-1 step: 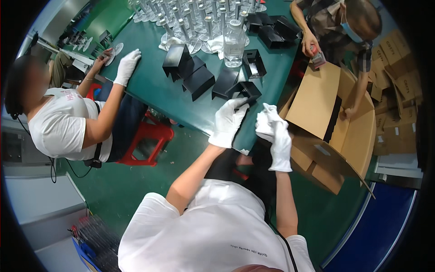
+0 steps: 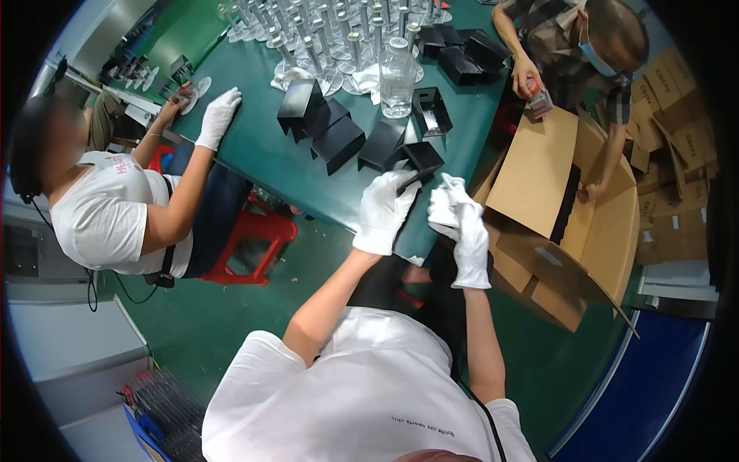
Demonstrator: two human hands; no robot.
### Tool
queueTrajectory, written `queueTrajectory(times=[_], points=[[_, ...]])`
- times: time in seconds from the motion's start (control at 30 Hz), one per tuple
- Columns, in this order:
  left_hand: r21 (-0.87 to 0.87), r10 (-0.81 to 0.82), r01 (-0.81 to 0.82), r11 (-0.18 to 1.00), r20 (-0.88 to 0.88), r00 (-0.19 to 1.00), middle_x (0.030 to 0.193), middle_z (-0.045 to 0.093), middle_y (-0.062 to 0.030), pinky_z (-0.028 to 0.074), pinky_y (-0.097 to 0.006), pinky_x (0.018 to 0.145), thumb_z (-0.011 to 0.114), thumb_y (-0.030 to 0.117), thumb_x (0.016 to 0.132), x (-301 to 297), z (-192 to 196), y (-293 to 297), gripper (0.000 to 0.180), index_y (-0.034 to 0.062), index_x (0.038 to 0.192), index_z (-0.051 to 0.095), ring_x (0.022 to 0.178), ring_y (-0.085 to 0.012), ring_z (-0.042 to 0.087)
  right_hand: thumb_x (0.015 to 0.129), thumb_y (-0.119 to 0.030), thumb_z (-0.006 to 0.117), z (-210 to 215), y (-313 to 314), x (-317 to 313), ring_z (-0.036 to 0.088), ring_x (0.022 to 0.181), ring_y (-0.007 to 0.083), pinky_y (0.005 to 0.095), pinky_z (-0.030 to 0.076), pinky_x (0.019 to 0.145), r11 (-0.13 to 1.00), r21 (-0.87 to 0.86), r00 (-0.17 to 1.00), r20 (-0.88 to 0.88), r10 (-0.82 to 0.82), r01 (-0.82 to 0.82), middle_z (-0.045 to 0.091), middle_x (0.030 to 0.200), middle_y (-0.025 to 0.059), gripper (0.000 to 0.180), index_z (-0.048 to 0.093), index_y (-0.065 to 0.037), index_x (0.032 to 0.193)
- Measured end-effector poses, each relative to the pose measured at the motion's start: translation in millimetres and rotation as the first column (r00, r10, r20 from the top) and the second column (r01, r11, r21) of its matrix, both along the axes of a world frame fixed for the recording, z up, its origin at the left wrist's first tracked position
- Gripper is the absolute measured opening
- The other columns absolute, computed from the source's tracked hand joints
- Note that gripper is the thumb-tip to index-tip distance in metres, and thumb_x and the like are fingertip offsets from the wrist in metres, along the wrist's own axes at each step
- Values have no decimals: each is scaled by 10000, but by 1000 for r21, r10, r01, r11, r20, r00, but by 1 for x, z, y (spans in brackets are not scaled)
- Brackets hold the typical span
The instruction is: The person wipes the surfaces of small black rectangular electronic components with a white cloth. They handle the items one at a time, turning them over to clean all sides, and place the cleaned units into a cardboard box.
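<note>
My left hand (image 2: 382,212), in a white glove, reaches over the table's near edge. Its fingers are closed on the near side of an open black box (image 2: 423,159). To its right, my gloved right hand (image 2: 462,231) is raised with bent fingers, apart from the box. A bunched white cloth (image 2: 442,212) seems to be in those fingers, hard to tell from the glove. Just beyond the left hand lies another black box (image 2: 382,145), and a further one (image 2: 432,112) stands behind. More black boxes (image 2: 337,143) sit to the left.
A clear bottle (image 2: 396,81) stands on the green table (image 2: 262,173), before several metal posts on round clear bases (image 2: 323,54). A co-worker with a tape dispenser (image 2: 539,100) leans over an open carton (image 2: 531,169). Another person sits left, beside a red stool (image 2: 250,242).
My right hand has shifted slightly left and up, nearer the black box. My left hand has dipped a little, with its fingers still at the box.
</note>
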State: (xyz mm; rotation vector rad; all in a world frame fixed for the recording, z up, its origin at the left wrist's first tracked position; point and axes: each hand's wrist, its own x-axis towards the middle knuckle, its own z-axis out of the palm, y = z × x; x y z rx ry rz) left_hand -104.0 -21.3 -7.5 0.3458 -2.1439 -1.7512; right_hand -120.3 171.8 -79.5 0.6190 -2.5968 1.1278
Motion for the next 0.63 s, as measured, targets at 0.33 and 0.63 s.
queueTrajectory(times=[0.33, 0.63], points=[[-590, 190, -212, 779, -100, 977, 1086, 664, -215, 528, -460, 872, 735, 146, 860, 27, -33, -47, 329, 23, 1160, 676, 1006, -408, 642, 962, -75, 518, -27, -110, -28, 670, 819, 265, 354, 567, 698, 996, 4, 996, -10, 88, -88, 630, 1022, 141, 355, 529, -20, 1313], [-465, 158, -309, 830, -334, 929, 1231, 645, -117, 471, -361, 984, 634, 70, 977, 41, -27, -53, 301, 71, 1276, 660, 1147, -256, 587, 1113, -269, 384, 7, -141, -36, 664, 1148, 213, 327, 548, 924, 844, -449, 881, 217, 420, -292, 622, 1373, 105, 380, 520, -146, 1445]])
